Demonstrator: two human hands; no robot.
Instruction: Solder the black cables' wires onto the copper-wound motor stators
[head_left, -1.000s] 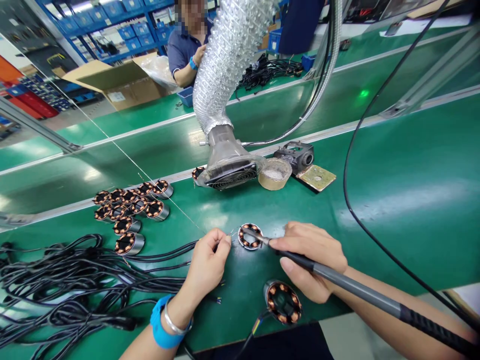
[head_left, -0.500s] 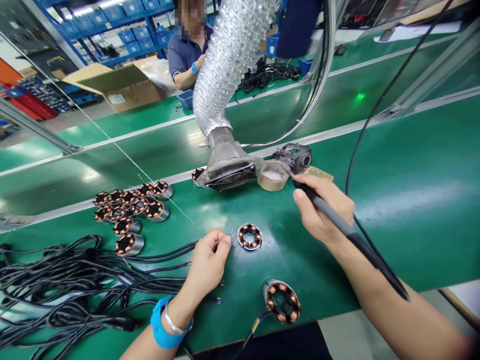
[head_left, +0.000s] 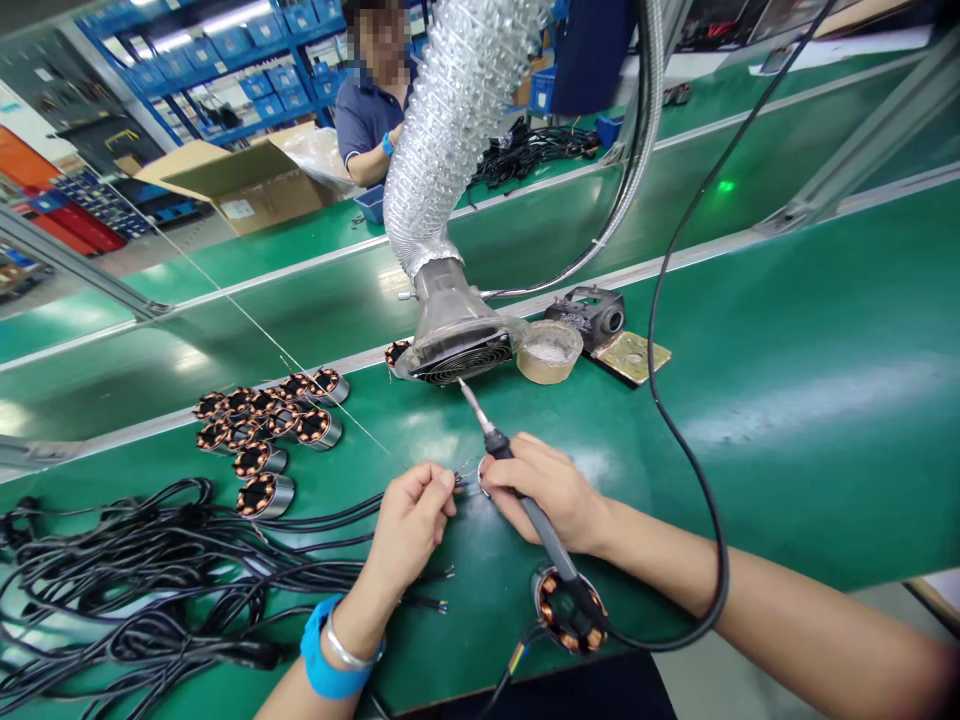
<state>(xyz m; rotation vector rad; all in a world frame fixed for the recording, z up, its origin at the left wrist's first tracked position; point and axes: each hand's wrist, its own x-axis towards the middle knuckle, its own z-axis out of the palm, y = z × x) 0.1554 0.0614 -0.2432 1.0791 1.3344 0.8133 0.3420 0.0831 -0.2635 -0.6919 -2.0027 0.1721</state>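
My left hand (head_left: 409, 520) is closed in a pinch on thin wire ends, with a thin pale strand (head_left: 255, 322) running down toward it from the upper left. Wrapped in my right hand (head_left: 562, 495) is a soldering iron (head_left: 551, 540), its metal tip pointing up and away, just below the fume hood in the picture. Behind the right fingers a copper-wound motor stator (head_left: 481, 477) is mostly hidden; only its left rim shows, beside the wires. Another stator (head_left: 546, 612) with a coloured-wire cable lies nearer me, partly covered by the iron's cord.
Black cables (head_left: 165, 570) pile up at left, below several stators (head_left: 266, 495). A fume hood (head_left: 457, 325) on a silver duct (head_left: 442, 130) hangs ahead. Right of it are a round tub (head_left: 550, 360) and an iron stand (head_left: 596, 312). A person (head_left: 371, 110) works across the bench.
My right hand has brought the soldering iron left from the tub and stand to beside my left hand, covering most of the stator there. My left hand stays nearly in place.
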